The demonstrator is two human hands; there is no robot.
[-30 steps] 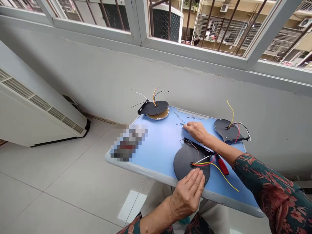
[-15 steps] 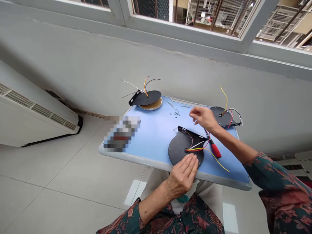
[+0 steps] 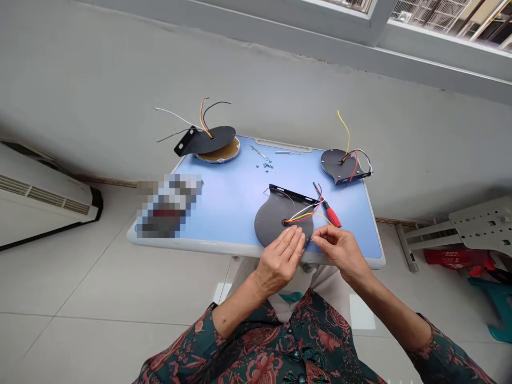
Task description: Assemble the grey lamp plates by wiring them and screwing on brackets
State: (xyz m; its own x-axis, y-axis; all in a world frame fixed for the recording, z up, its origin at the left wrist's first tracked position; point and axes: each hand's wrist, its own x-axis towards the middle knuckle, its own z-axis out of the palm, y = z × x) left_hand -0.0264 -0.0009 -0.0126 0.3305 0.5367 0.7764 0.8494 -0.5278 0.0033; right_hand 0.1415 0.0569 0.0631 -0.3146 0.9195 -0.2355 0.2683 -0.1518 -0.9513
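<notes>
A black round metal plate (image 3: 269,226) with a bent, slotted flange and colored wires lies at the table's front edge. My left hand (image 3: 282,256) rests flat across its near side, fingers together and stretched out. At the plate's right rim, my right hand (image 3: 338,248) pinches a small screw (image 3: 311,239), mostly hidden by the fingertips. Close by, a red-handled screwdriver (image 3: 332,214) lies with its shaft pointing away, partly under the wires. Several small screws (image 3: 268,166) are scattered farther back, beside longer metal pins (image 3: 259,152).
A second black plate (image 3: 218,140) sits on a round tan-and-silver part at the back left. Another wired plate (image 3: 334,165) lies at the back right. A blurred item (image 3: 168,208) is at the left of the blue table (image 3: 224,213). A wall stands behind.
My right hand has come back from near the scattered screws to the plate's right rim, now pinching a screw. The left hand stays on the plate. The view has shifted.
</notes>
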